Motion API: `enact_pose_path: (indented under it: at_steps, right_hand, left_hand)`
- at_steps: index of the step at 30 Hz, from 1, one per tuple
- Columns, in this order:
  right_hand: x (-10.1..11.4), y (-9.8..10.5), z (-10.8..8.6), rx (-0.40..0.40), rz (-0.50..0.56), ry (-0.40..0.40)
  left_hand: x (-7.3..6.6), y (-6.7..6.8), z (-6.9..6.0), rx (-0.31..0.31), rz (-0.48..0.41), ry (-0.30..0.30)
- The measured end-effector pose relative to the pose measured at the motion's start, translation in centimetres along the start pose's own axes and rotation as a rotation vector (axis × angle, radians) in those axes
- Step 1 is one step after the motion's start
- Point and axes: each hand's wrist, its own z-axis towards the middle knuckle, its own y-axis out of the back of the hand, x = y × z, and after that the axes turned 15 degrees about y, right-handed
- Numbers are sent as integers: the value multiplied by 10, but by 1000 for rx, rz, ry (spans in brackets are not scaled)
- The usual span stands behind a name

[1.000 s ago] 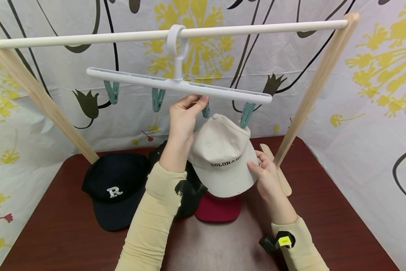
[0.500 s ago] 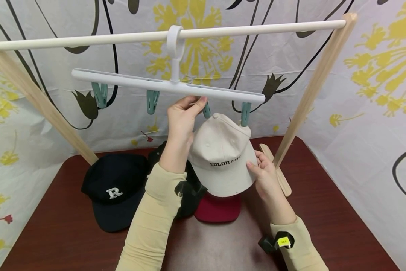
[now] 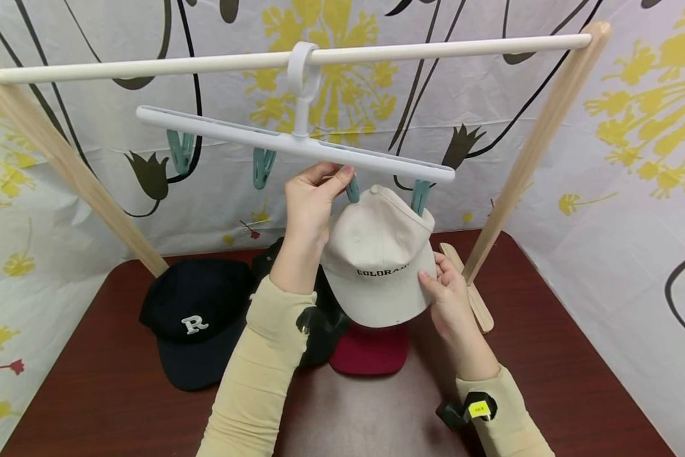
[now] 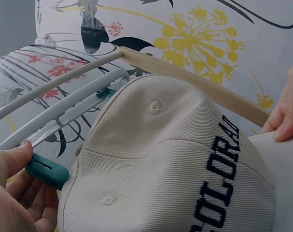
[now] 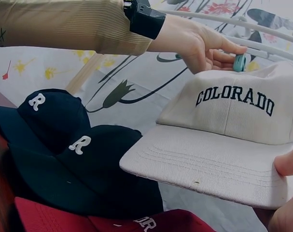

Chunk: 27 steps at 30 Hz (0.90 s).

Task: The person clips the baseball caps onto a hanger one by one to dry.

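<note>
A cream cap (image 3: 376,241) with COLORADO lettering hangs tilted below the white hanger (image 3: 296,143), its back edge under the rightmost green clip (image 3: 420,197). My right hand (image 3: 451,295) pinches the right side of its brim (image 5: 209,164), thumb on top. Up at the hanger bar, my left hand (image 3: 310,197) pinches the neighbouring green clip (image 4: 47,170) between thumb and fingers. In the left wrist view that clip's tip lies right at the cap's crown; whether it bites the fabric cannot be told.
A navy cap (image 3: 196,324) with an R, a dark green cap (image 5: 95,166) and a red cap (image 3: 371,352) lie on the brown table (image 3: 548,355). Wooden posts (image 3: 539,152) carry the white rail (image 3: 433,49). Two more clips, one a green clip (image 3: 263,168), hang at left.
The hanger swung left, then back right, and its right end now sits lower. The cap has risen slightly toward the clip in my left hand. Both hands keep their holds.
</note>
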Motion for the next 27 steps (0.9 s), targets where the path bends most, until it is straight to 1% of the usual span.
enact_pose_path:
  at_steps: [5,10,15,20,27]
  right_hand:
    - [-1,-1,0,11,15,38]
    - [-3,0,-1,40,35,84]
    - [-4,1,-2,50,27,96]
    - [-3,0,-1,23,8,84]
    - [0,-5,1,-19,34,94]
  left_hand:
    - [0,-2,-1,-7,7,0]
    - [1,-2,-1,-13,13,10]
    - [1,-2,-1,-17,16,14]
    - [0,-3,-3,-10,20,21]
    - [0,-3,-3,-7,41,36]
